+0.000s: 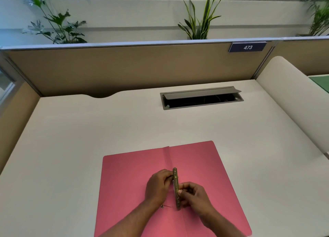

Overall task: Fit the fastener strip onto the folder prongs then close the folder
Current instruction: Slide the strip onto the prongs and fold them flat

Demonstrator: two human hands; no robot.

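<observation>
A pink folder (128,179) lies open and flat on the desk, its spine crease running away from me. A brass fastener strip (175,178) stands on edge along the crease. My left hand (156,187) pinches its far half from the left side. My right hand (194,195) grips its near half from the right. One thin metal prong (166,205) lies flat on the left flap beside my left wrist. The other prong is hidden behind my hands.
A white desk (71,138) carries the folder. A grey cable hatch (202,97) stands open at the back. Tan partition walls (124,67) enclose the desk, with a label reading 473 (247,47). Plants stand behind the partition.
</observation>
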